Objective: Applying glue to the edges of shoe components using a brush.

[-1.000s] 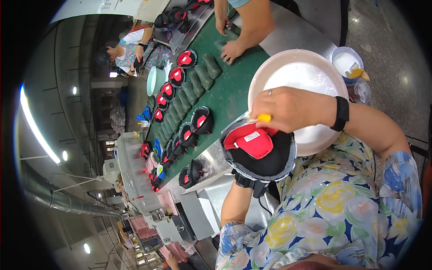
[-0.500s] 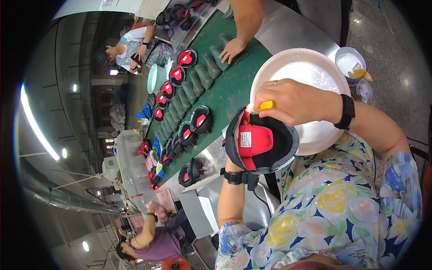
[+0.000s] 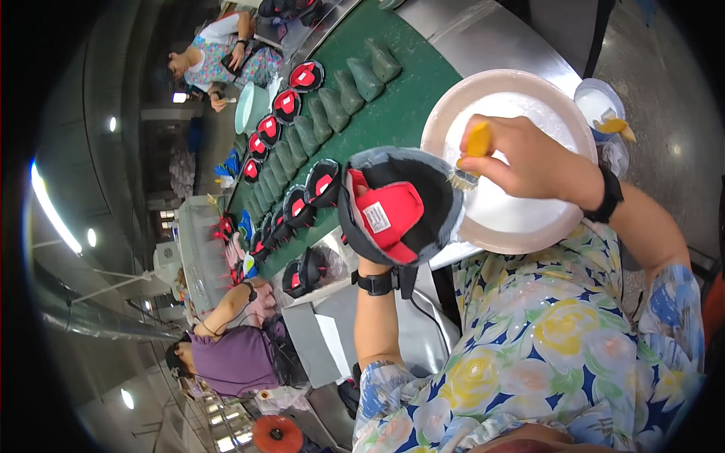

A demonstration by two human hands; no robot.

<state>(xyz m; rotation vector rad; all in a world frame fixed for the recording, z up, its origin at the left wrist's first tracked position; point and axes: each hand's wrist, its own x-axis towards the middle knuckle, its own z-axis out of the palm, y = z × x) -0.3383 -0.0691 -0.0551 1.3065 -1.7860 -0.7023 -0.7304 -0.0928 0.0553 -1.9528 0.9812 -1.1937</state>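
Observation:
A black shoe upper with a red tongue and lining (image 3: 394,208) is held up by my left hand (image 3: 371,267). Its fingers are mostly hidden beneath the upper. My right hand (image 3: 521,158) grips a brush with a yellow handle (image 3: 479,139) and pale bristles. The bristles are at the right rim of the upper; I cannot tell if they touch it. Under my right hand stands a pale pink basin (image 3: 438,124) holding white liquid.
A green conveyor belt (image 3: 393,109) carries a row of grey-green shoe lasts (image 3: 321,121) and several black-and-red uppers (image 3: 287,106). A small bucket with a yellow-handled brush (image 3: 599,106) stands beyond the basin. Two people (image 3: 234,359) (image 3: 219,57) are at the left.
The brush has moved from the upper's far left edge to its right rim. The upper has shifted left and turned. A co-worker's hand has left the lasts.

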